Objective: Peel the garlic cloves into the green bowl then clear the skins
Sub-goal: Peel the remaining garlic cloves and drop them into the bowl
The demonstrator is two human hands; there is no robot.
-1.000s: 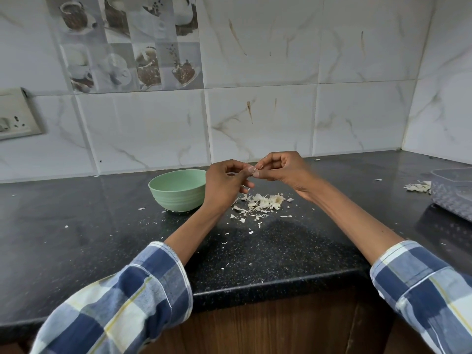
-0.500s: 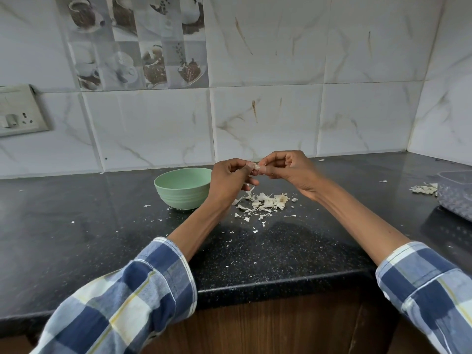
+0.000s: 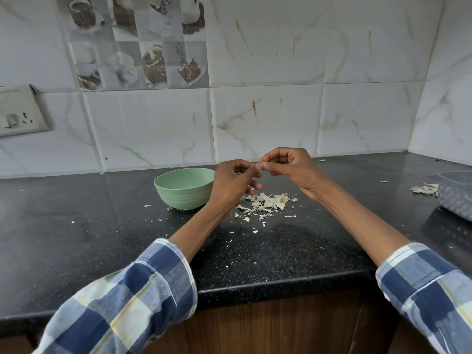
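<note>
Hands held the same pinch as before, raised above the skins.
Left hand (image 3: 233,181) and right hand (image 3: 290,167) pinched a garlic clove (image 3: 256,165) between curled fingertips, beside the green bowl (image 3: 184,188); skins (image 3: 267,203) lay beneath, bare countertop (image 3: 76,213) leftward.

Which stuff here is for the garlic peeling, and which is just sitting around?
For the job: garlic clove pinched by left hand and right hand; green bowl; skin pile.

Just lying about: plastic container; wall socket.
</note>
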